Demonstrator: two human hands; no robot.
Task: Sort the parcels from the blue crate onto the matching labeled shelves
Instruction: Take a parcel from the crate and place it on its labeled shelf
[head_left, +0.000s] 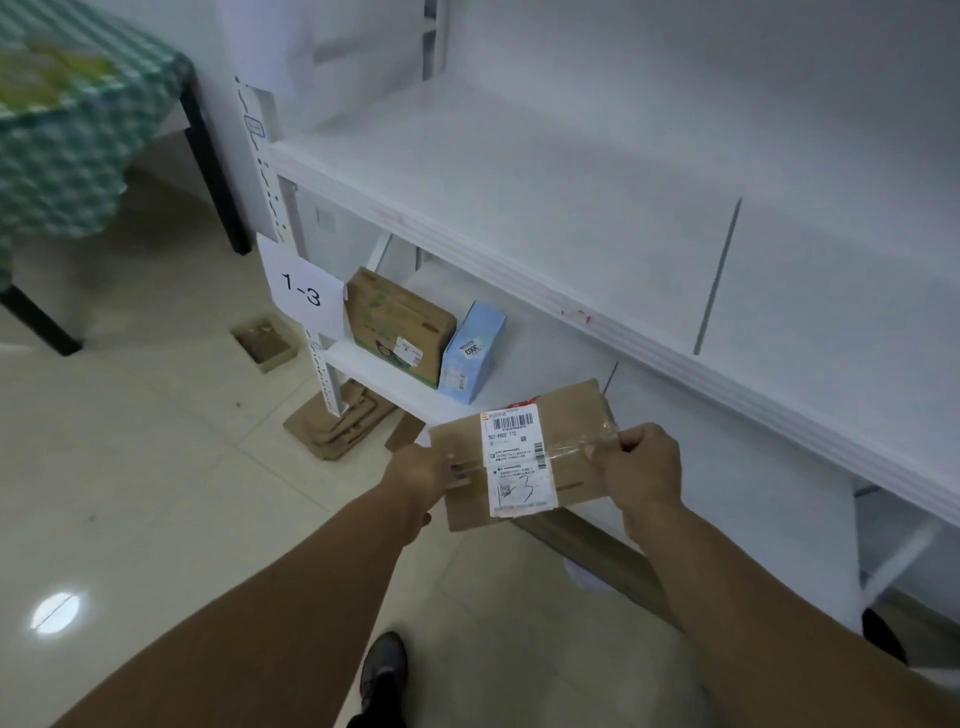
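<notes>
White metal shelving (597, 218) filled the right side of the head view, standing on a pale tiled floor (130, 467). Taped to its left upright was a paper sign (304, 296) reading "1-3". Just right of that sign, on the low shelf (374, 376), stood a brown carton with green print (397, 325), and touching its right side was a light blue box (472, 353). Below and right of the sign, in front of the low shelf's edge, both hands held a flat cardboard parcel (566, 421) in the air. Its white shipping label (517, 460) faced up, with a handwritten mark ending in "3". The left hand (423, 475) had its fingers clamped on the parcel's left edge; the right hand (641, 465) was curled tight around the right edge. Far left of the sign stood a table under a green checked cloth (67, 135). A dark shoe (382, 670) showed at the bottom.
</notes>
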